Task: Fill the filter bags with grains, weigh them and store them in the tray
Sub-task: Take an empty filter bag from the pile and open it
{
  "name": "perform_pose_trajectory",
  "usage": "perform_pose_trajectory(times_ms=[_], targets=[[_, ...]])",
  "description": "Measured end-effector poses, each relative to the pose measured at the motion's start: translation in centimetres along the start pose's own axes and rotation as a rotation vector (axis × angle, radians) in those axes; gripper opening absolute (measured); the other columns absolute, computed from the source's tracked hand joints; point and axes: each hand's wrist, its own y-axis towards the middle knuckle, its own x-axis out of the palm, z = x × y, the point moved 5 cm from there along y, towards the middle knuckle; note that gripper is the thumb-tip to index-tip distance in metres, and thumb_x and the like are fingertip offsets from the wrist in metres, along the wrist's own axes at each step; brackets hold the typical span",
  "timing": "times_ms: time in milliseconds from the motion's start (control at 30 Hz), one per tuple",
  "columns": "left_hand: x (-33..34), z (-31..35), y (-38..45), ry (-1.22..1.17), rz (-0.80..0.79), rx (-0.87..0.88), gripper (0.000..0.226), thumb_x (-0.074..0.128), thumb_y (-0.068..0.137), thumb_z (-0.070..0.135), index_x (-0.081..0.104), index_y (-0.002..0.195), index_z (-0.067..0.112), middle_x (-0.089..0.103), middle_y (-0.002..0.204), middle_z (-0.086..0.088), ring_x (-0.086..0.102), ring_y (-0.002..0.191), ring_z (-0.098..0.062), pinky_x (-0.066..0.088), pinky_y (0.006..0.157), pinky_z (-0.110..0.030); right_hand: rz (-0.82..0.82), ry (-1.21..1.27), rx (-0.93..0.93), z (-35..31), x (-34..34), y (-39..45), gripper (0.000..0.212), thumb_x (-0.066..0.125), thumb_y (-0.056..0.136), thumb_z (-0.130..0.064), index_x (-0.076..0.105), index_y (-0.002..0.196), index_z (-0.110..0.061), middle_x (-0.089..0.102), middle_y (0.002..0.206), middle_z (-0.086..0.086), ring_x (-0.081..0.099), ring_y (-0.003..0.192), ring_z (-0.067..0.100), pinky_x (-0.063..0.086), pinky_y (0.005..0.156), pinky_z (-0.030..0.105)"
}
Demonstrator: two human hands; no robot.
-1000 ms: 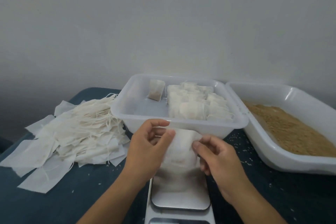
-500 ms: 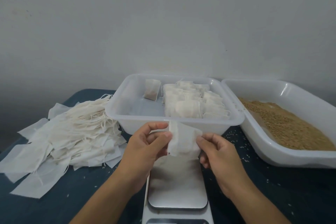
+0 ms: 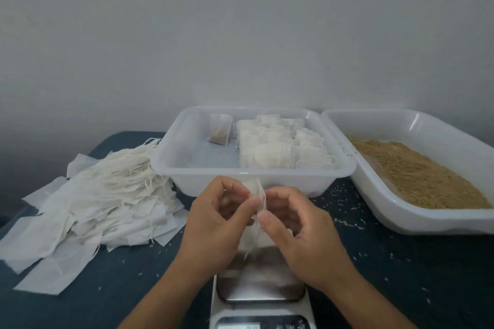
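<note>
Above the scale (image 3: 260,288) at the tabletop's (image 3: 401,275) near edge, the left hand (image 3: 213,224) and the right hand (image 3: 302,235) both pinch one white filter bag (image 3: 256,203), each grip narrow on it; the bag stands edge-on between the thumbs and forefingers, its top above the fingertips and its lower part hanging down between the palms. Behind them the tray (image 3: 171,165) holds filled bags (image 3: 280,152), with the grain tray (image 3: 374,187) toward the right edge and a heap of empty bags (image 3: 101,200) toward the left edge.
</note>
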Motion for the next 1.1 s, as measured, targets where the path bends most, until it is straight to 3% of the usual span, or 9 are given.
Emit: perform_pose_trajectory(times_ms=[100,200,300,433,533,700,833,933,1100], targets=[[0.2,0.3,-0.2,0.089,-0.003,0.036,0.016,0.076,0.083,0.022,0.063,0.083,0.031,0.075,0.083,-0.007,0.076,0.08,-0.022,0.063,0.073,-0.035,-0.004,0.004,0.009,0.0,0.1,0.0,0.026,0.073,0.095,-0.024,0.07,0.121,-0.02,0.078,0.104,-0.01,0.075,0.097,0.012,0.061,0.085,0.032],[0.3,0.2,-0.4,0.108,-0.006,0.039,0.019,0.075,0.084,0.021,0.058,0.081,0.03,0.077,0.085,-0.008,0.076,0.081,-0.024,0.063,0.077,-0.04,-0.004,-0.029,-0.013,0.0,0.2,-0.1,0.026,0.072,0.095,-0.025,0.072,0.121,-0.021,0.078,0.101,-0.013,0.076,0.094,0.01,0.061,0.082,0.028],[0.3,0.3,-0.5,0.167,0.002,0.075,0.022,0.073,0.086,0.021,0.053,0.083,0.03,0.077,0.085,-0.003,0.075,0.079,-0.019,0.061,0.075,-0.033,0.069,-0.105,-0.047,0.0,-0.1,-0.1,0.017,0.069,0.1,-0.023,0.075,0.116,-0.024,0.077,0.093,-0.019,0.075,0.086,0.004,0.058,0.074,0.019],[0.1,0.8,-0.7,0.323,0.059,0.156,0.029,0.077,0.088,0.018,0.054,0.086,0.035,0.074,0.083,0.009,0.073,0.076,-0.01,0.058,0.07,-0.022,0.188,-0.218,-0.032,0.4,-1.0,-0.1,0.022,0.065,0.1,-0.02,0.067,0.119,-0.03,0.075,0.08,-0.018,0.073,0.073,0.005,0.056,0.068,0.021],[-0.2,1.3,-0.7,0.425,0.128,0.2,0.037,0.079,0.087,0.012,0.053,0.085,0.038,0.072,0.081,0.013,0.072,0.074,-0.007,0.057,0.067,-0.019,0.102,-0.37,-0.096,0.0,-1.2,0.1,0.025,0.058,0.102,-0.027,0.056,0.123,-0.039,0.074,0.082,-0.016,0.069,0.068,0.002,0.054,0.065,0.024],[-1.2,2.1,-0.7,0.499,0.193,0.219,0.037,0.08,0.082,0.014,0.051,0.084,0.037,0.071,0.079,0.016,0.071,0.071,-0.004,0.052,0.064,-0.011,-0.037,-0.669,-0.303,-1.4,-0.7,0.0,0.035,0.049,0.101,-0.053,0.061,0.129,-0.038,0.052,0.091,-0.022,0.047,0.07,-0.015,0.048,0.062,0.022],[-1.6,2.2,-0.5,0.603,0.161,0.224,0.036,0.081,0.081,0.011,0.053,0.086,0.034,0.07,0.082,0.02,0.07,0.07,0.0,0.052,0.064,-0.011,-0.073,-0.708,-0.456,-2.1,-0.5,-0.4,0.042,0.071,0.093,-0.046,0.069,0.131,-0.028,0.06,0.099,-0.007,0.057,0.073,0.003,0.055,0.056,0.029],[-1.3,2.3,-0.5,0.67,0.09,0.25,0.035,0.081,0.08,0.01,0.054,0.089,0.03,0.069,0.089,0.023,0.069,0.072,0.002,0.051,0.065,-0.009,-0.056,-0.768,-0.54,-2.4,-0.1,-0.3,0.033,0.079,0.084,-0.029,0.076,0.117,-0.022,0.062,0.095,-0.001,0.059,0.071,0.012,0.052,0.051,0.029],[-1.1,1.8,-0.6,0.626,0.009,0.193,0.04,0.081,0.079,0.009,0.054,0.089,0.038,0.071,0.084,0.02,0.069,0.072,-0.003,0.05,0.063,-0.009,-0.074,-0.867,-0.535,-2.2,0.1,0.2,0.011,0.081,0.08,-0.023,0.078,0.091,-0.02,0.058,0.083,0.001,0.054,0.063,0.018,0.049,0.043,0.034]])
